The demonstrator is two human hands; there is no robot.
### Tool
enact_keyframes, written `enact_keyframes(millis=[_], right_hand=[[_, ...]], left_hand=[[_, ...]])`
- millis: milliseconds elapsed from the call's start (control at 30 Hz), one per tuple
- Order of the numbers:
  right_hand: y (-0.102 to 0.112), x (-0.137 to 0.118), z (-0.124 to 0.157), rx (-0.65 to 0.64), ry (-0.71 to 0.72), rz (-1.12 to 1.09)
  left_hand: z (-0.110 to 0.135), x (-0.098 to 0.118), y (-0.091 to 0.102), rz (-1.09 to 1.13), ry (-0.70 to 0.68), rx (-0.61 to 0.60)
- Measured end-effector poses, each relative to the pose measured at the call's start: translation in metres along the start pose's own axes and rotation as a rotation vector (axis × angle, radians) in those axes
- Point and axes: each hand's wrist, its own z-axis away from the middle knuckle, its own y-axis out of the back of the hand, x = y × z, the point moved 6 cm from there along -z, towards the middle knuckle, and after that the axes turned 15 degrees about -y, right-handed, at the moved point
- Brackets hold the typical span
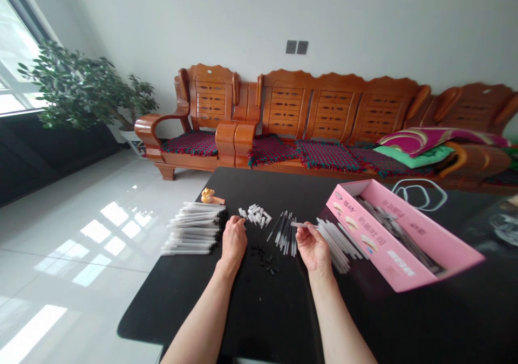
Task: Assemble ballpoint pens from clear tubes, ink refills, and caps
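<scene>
My right hand (314,248) pinches a whitish pen barrel (298,225), its tip pointing left. My left hand (234,239) is closed with the fingertips together; what they hold, if anything, is too small to make out. Just beyond the left hand lies a heap of short white plastic pieces (256,214). Between my hands are small black plugs (265,259) and a fan of pen refills (286,234) with dark ink. Left of my left hand, many white barrels with black ends (194,229) are stacked. More plain white barrels (335,244) lie beside my right hand.
A pink cardboard box (364,234) holding long greyish pieces stands on the black table (194,310) at right, with a white cable loop (435,202) behind it. A small yellow figurine (208,195) sits at the table's back left. A wooden sofa (283,102) stands beyond.
</scene>
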Motion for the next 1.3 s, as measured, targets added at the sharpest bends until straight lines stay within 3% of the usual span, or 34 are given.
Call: enact_keyframes(millis=[200, 333, 433, 600, 700, 867, 1300], right_hand=[[0.002, 0.004, -0.004, -0.076, -0.039, 0.044], [0.007, 0.006, -0.007, -0.091, -0.047, 0.070], [0.006, 0.008, -0.007, -0.105, -0.049, 0.085], [-0.005, 0.011, -0.001, -0.111, -0.012, 0.151], [-0.014, 0.014, 0.004, -0.101, 0.007, 0.185], [-0.020, 0.015, 0.008, -0.093, 0.023, 0.219], [-0.011, 0.013, 0.004, -0.102, 0.015, 0.201]], left_hand=[[0.002, 0.003, 0.013, -0.050, 0.043, -0.041], [-0.001, 0.012, 0.025, -0.004, 0.012, 0.046], [-0.002, 0.025, 0.019, 0.318, -0.009, 0.058], [0.001, 0.042, -0.013, 1.022, 0.159, -0.053], [0.002, 0.045, -0.020, 1.229, 0.203, -0.071], [0.002, 0.042, -0.018, 1.291, 0.219, -0.076], [0.003, 0.042, -0.020, 1.285, 0.208, -0.151]])
